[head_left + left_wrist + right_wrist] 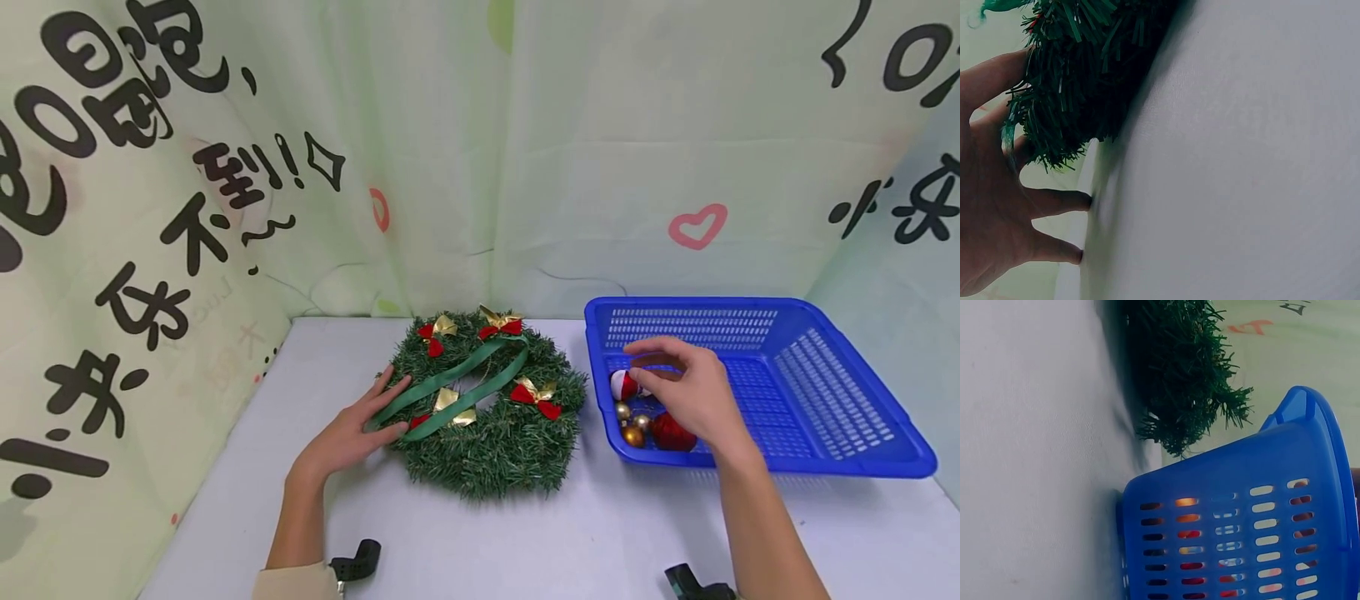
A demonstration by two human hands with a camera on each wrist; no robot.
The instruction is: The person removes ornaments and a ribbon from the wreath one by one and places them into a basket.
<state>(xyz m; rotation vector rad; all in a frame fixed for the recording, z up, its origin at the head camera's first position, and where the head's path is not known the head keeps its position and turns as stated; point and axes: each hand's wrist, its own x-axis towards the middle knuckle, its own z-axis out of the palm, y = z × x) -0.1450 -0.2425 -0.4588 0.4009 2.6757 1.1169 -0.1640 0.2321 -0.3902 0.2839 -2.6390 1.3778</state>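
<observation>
A green wreath (517, 467) lies on the table, decorated with red and gold bows (536, 398) and a long green ribbon loop (450, 383). My left hand (348, 435) rests spread on its left edge, fingers over the ribbon's end; in the left wrist view two fingertips reach down to the table beside the wreath. To the right, my right hand (693, 392) hovers inside the blue basket (757, 304), thumb and fingers apart and loosely bent. Just below those fingers sits a red and white ball (621, 386). Nothing shows clearly between them.
Small gold balls (633, 435) and a dark red ball (673, 433) sit in the basket's near left corner. The basket's slotted wall (1241, 462) stands close to the wreath's right side. A printed curtain (570, 167) hangs behind the white table (465, 550).
</observation>
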